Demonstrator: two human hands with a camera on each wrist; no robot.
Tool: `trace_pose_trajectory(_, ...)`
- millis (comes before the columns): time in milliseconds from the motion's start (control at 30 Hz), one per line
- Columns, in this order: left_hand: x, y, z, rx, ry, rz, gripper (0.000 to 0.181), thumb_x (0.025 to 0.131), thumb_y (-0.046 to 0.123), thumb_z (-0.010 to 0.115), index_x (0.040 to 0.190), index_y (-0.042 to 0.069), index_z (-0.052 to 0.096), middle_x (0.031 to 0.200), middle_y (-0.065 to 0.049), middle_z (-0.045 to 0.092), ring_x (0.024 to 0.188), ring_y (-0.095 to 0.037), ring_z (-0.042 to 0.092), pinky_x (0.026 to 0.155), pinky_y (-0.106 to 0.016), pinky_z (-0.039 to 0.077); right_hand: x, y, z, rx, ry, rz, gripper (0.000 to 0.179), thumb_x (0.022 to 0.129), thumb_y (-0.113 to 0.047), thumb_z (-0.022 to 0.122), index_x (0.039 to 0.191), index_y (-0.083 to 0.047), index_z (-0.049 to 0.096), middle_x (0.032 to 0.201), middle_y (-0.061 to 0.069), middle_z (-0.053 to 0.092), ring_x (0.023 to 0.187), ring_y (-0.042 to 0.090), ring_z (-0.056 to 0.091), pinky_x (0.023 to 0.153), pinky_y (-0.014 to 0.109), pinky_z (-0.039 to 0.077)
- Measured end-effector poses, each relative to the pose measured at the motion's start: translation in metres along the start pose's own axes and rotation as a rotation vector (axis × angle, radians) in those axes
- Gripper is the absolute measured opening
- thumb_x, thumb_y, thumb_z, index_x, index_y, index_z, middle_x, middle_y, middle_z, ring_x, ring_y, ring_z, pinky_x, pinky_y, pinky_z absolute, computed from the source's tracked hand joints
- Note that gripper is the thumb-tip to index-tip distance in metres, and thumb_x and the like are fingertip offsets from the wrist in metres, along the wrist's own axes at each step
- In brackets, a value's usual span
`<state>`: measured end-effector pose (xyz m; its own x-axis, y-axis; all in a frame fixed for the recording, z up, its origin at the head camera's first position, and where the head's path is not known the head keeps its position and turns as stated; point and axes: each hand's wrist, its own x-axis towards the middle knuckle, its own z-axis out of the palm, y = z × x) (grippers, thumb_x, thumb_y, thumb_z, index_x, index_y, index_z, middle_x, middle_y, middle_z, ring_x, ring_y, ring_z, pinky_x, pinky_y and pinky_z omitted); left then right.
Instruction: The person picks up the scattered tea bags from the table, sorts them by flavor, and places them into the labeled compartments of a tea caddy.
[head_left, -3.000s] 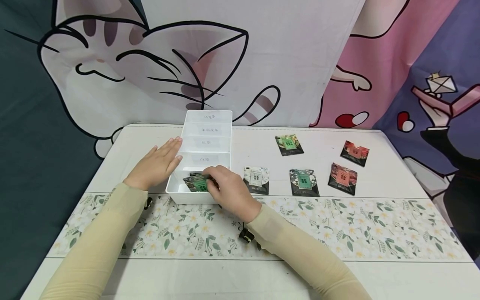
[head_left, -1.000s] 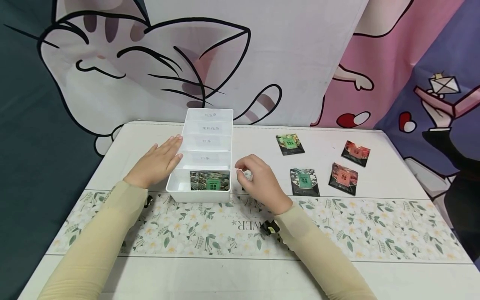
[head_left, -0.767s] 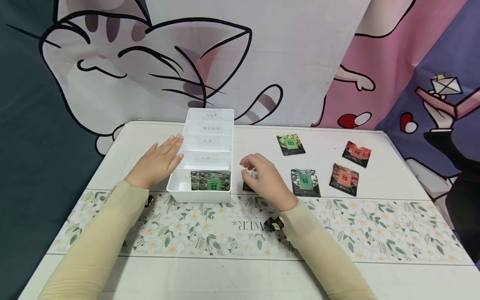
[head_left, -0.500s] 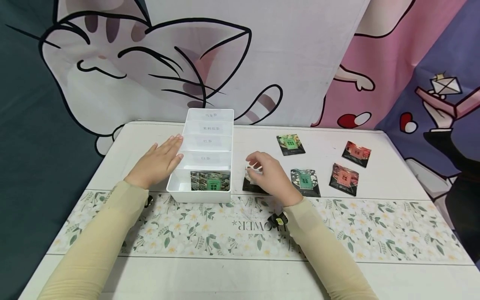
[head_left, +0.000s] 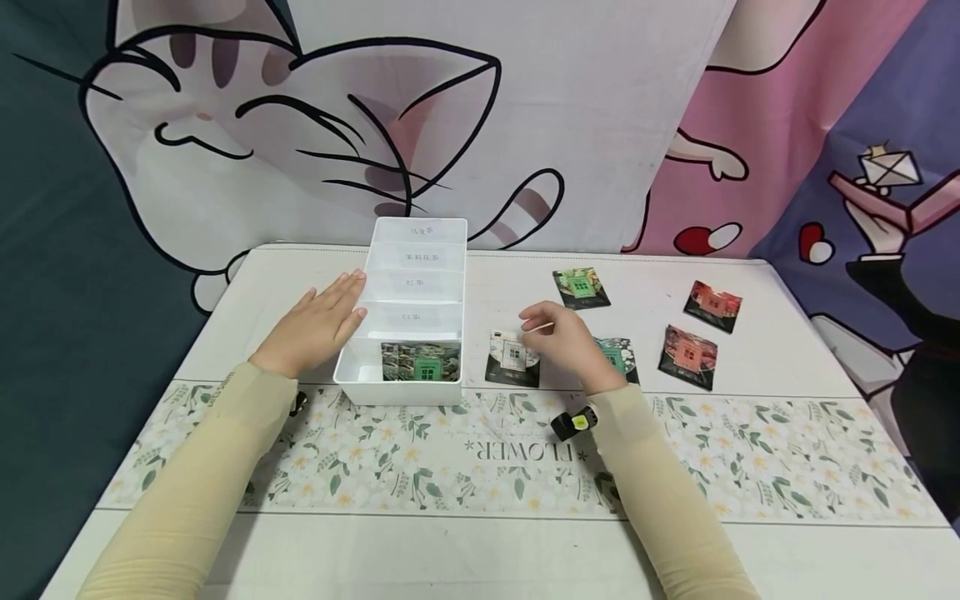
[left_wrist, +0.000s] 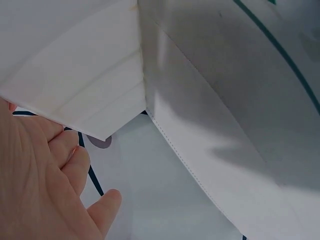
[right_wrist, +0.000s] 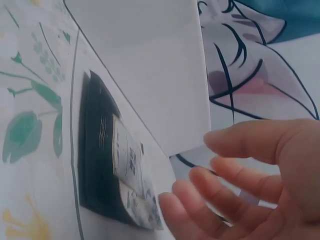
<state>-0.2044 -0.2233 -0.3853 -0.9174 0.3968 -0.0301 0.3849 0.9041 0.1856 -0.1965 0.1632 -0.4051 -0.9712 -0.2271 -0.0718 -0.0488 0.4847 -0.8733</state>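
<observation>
A white box with labelled compartments stands left of the table's middle. Dark sachets with a green label stand in its nearest compartment. My left hand rests against the box's left wall, fingers straight; the left wrist view shows my hand along the box's side. Right of the box, my right hand hovers with fingers loosely bent and nothing in them. Beneath and left of it lies a sachet with a white label, also in the right wrist view as a black packet. My wrist partly covers a sachet with a green label.
Farther back lies a yellow-green sachet. Two red-labelled sachets lie at the right, one nearer me. A floral strip runs across the table. A printed cat curtain hangs behind.
My right hand has left the box's near compartment, where the green-labelled sachets now stand upright, and moved right over the loose sachets. My left hand stays at the box.
</observation>
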Motion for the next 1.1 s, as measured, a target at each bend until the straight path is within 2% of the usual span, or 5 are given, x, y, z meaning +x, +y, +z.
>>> trace_pose_trajectory(167, 0.0, 0.0, 0.0, 0.002, -0.003, -0.001, 0.067, 0.11, 0.045, 0.02, 0.163, 0.005, 0.009, 0.169, -0.013, 0.011, 0.155, -0.034, 0.011, 0.124, -0.059, 0.007, 0.003, 0.004, -0.002, 0.036, 0.012, 0.109, 0.037, 0.096, -0.008, 0.066, 0.131, 0.002, 0.06, 0.117, 0.018, 0.064, 0.095, 0.029, 0.068, 0.084, 0.038, 0.061)
trace_pose_trajectory(333, 0.001, 0.001, -0.002, -0.001, -0.009, -0.001, 0.067, 0.11, 0.044, 0.019, 0.163, 0.004, 0.008, 0.169, -0.013, 0.01, 0.155, -0.034, 0.01, 0.124, -0.059, 0.007, 0.003, 0.006, -0.002, -0.02, 0.044, 0.155, 0.033, 0.095, -0.008, 0.067, 0.127, 0.001, 0.062, 0.114, 0.018, 0.064, 0.087, 0.028, 0.07, 0.081, 0.039, 0.061)
trace_pose_trajectory(633, 0.0, 0.0, -0.001, -0.007, -0.005, -0.001, 0.067, 0.11, 0.044, 0.019, 0.163, 0.004, 0.009, 0.169, -0.014, 0.011, 0.155, -0.034, 0.011, 0.124, -0.06, 0.008, 0.002, 0.011, 0.005, -0.176, 0.089, 0.162, 0.036, 0.094, -0.014, 0.071, 0.125, 0.001, 0.063, 0.118, 0.019, 0.063, 0.11, 0.034, 0.06, 0.089, 0.046, 0.054)
trace_pose_trajectory(1100, 0.001, 0.0, 0.0, -0.002, -0.005, -0.007, 0.067, 0.11, 0.045, 0.019, 0.163, 0.005, 0.009, 0.169, -0.012, 0.01, 0.155, -0.034, 0.011, 0.124, -0.059, 0.008, 0.003, 0.016, 0.011, -0.232, 0.116, 0.165, 0.035, 0.09, -0.003, 0.072, 0.124, 0.0, 0.065, 0.096, 0.012, 0.06, 0.079, 0.025, 0.053, 0.065, 0.037, 0.047)
